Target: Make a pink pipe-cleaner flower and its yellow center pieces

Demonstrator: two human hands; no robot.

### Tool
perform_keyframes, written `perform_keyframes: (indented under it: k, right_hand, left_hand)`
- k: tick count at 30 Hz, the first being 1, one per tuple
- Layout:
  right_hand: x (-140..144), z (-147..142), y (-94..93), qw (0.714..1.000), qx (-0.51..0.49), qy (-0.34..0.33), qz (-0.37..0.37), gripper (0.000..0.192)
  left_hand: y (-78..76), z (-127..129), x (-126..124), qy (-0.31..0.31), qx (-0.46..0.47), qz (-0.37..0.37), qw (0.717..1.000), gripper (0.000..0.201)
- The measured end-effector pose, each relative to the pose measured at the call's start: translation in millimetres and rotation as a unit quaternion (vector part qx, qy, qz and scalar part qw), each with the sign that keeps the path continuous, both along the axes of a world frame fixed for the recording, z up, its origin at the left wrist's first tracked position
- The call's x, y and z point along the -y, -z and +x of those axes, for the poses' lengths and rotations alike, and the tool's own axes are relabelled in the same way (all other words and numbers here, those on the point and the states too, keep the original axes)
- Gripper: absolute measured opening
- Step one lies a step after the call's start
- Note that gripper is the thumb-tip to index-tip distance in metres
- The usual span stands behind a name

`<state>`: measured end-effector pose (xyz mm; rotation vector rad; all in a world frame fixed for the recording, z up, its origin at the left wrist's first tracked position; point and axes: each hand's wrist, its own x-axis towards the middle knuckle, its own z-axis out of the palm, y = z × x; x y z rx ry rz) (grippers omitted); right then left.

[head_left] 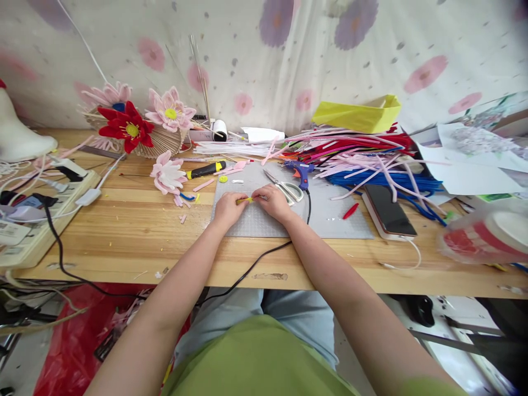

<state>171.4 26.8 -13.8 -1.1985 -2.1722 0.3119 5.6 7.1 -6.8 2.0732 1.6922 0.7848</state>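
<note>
Above the grey cutting mat (pixel 256 223), the fingertips of my two hands nearly meet. My left hand (pixel 229 211) is closed in a pinch on a short yellow pipe cleaner piece (pixel 249 199). From the other side, my right hand (pixel 274 202) pinches the same piece; the fingers partly cover it. Just beyond my right hand lie scissors (pixel 297 191) with pale handles. A blue glue gun (pixel 304 172) rests behind them. On the mat's far left is a small yellow coil (pixel 223 179), and a red pipe cleaner petal (pixel 350 211) lies on the right.
Pink and red pipe cleaner flowers (pixel 132 130) stand at the back left, near a yellow-and-black utility knife (pixel 206 170). Bundled pipe cleaners (pixel 355 159) lie at the back right. A phone (pixel 390 210), a cup (pixel 487 236) and a power strip (pixel 61 220) flank the mat. A black cable (pixel 264 256) crosses in front.
</note>
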Motion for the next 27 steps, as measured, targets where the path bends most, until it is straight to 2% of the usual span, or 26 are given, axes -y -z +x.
perform_keyframes:
  k: [9, 11, 13, 15, 18, 20, 22, 25, 27]
  right_hand:
    - [1, 1, -14.8, 0.997, 0.050, -0.035, -0.041, 0.016]
    - [1, 3, -19.5, 0.996, 0.064, -0.040, -0.053, 0.015]
    - [-1, 10, -25.7, 0.995, 0.071, -0.015, -0.065, 0.016]
    - [-3, 20, -32.4, 0.991, 0.096, 0.061, -0.075, 0.022]
    - [-5, 38, -39.1, 0.960, 0.192, 0.176, -0.102, 0.026]
    - [-5, 45, -39.9, 0.936, 0.255, 0.205, -0.127, 0.032]
    - [-5, 47, -38.9, 0.920, 0.290, 0.220, -0.144, 0.040]
    - [-7, 42, -38.9, 0.903, 0.306, 0.246, -0.174, 0.045]
    - [-11, 40, -41.9, 0.893, 0.313, 0.249, -0.204, 0.040]
  left_hand:
    - [4.7, -1, -2, 0.018, 0.079, 0.018, 0.997, 0.010]
    - [5.8, -1, -2, 0.000, 0.114, 0.001, 0.993, 0.007]
    - [6.2, -2, -3, -0.035, 0.184, -0.025, 0.982, 0.006]
    - [5.3, -4, -4, -0.082, 0.290, -0.056, 0.952, 0.009]
    - [1.1, -9, -6, -0.148, 0.455, -0.085, 0.874, 0.011]
    - [-2.4, -11, -7, -0.166, 0.541, -0.096, 0.819, 0.012]
    - [-5.4, -13, -7, -0.165, 0.598, -0.108, 0.777, 0.012]
    - [-8.9, -16, -6, -0.157, 0.636, -0.121, 0.746, 0.013]
    - [-11.1, -17, -5, -0.156, 0.648, -0.128, 0.735, 0.012]
